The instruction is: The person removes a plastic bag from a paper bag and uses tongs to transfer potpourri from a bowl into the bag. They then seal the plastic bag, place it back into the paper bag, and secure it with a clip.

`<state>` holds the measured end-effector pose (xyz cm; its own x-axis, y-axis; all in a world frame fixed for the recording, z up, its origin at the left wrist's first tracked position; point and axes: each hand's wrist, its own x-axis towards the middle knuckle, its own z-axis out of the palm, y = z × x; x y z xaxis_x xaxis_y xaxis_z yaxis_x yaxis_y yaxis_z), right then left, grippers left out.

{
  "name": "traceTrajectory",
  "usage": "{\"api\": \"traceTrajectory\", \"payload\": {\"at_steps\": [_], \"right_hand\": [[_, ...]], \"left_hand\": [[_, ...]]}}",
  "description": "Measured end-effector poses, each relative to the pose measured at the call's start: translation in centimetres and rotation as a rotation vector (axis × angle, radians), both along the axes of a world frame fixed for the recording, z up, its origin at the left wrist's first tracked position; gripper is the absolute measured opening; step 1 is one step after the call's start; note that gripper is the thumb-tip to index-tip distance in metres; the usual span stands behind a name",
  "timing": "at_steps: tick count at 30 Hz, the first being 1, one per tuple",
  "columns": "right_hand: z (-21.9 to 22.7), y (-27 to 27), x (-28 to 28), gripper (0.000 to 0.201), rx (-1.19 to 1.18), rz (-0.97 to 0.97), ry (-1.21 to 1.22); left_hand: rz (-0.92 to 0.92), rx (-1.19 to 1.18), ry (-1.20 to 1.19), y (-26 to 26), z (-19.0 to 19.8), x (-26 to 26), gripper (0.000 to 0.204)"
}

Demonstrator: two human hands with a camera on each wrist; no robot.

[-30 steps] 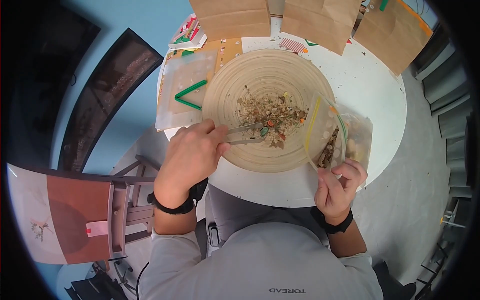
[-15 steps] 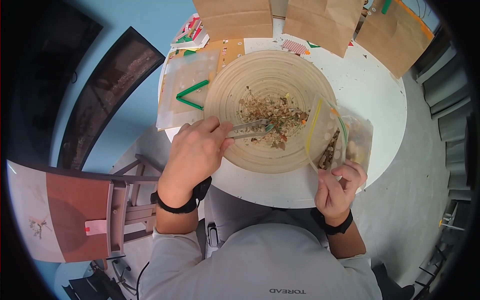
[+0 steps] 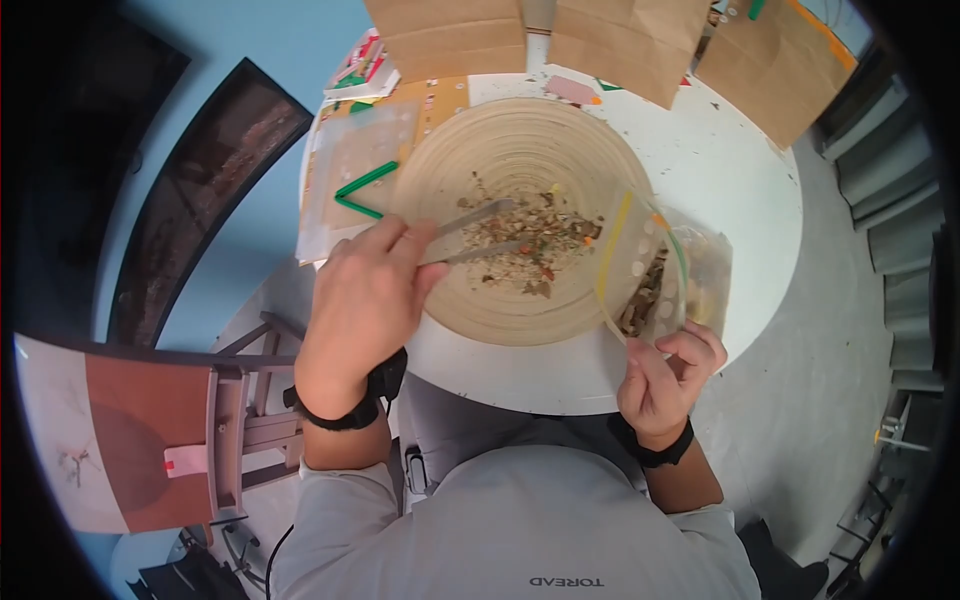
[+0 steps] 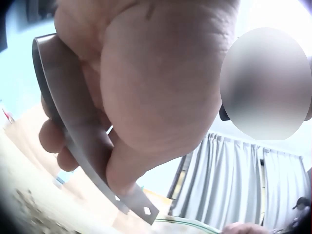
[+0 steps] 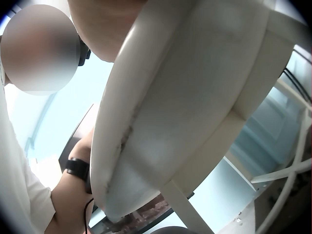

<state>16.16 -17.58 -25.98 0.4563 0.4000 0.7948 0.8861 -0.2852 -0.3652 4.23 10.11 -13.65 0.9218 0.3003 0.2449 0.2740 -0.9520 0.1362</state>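
My left hand grips a pair of metal tweezers, with the thumb on one arm and fingers on the other. The tweezers' two tips stand apart over a heap of dry brown crumbs and bits on a round woven tray. Orange and green specks show among the bits. In the left wrist view the bent metal strip of the tweezers passes beside the palm. My right hand pinches the near edge of a clear zip bag, its mouth facing the tray. Dark brown pieces lie inside the bag.
Several brown paper bags stand along the table's far side. A green folded strip rests on a translucent folder at left. Beyond it sits a small white box of coloured pieces. The white table has a rounded edge.
The tweezers' arms, earlier close together around a green piece in the heap, have spread apart. The green piece no longer shows between the tips. The right hand keeps its hold on the bag.
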Motion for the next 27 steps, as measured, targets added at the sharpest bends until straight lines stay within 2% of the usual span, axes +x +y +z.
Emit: {"api": "traceTrajectory", "payload": {"at_steps": [2, 10, 13, 19, 22, 25, 27], "right_hand": [[-0.1, 0.1, -0.1, 0.034, 0.004, 0.012, 0.010], [-0.4, -0.2, 0.0, 0.035, -0.008, 0.009, 0.007], [-0.3, -0.2, 0.0, 0.034, -0.007, 0.002, 0.005], [-0.3, 0.0, 0.0, 0.033, -0.007, 0.025, 0.004], [0.0, 0.2, 0.0, 0.033, -0.019, 0.031, 0.005], [-0.1, 0.0, 0.0, 0.030, -0.020, -0.002, -0.005], [-0.5, -0.2, -0.1, 0.028, 0.010, -0.049, 0.000]], "left_hand": [[0.135, 0.065, 0.112, 1.0, -0.2, -1.5, 0.039], [0.100, 0.166, 0.191, 0.4, -1.3, -1.0, 0.024], [0.054, 0.156, 0.146, 0.9, -1.5, -1.1, 0.020], [0.077, 0.150, 0.022, 0.8, -0.3, -0.7, 0.021], [-0.014, 0.098, -0.091, -0.8, 1.2, 0.9, 0.024], [-0.281, -0.059, -0.163, -3.0, 1.5, 3.1, 0.029], [-0.348, -0.080, -0.145, -3.9, 1.0, 4.2, 0.034]]}}
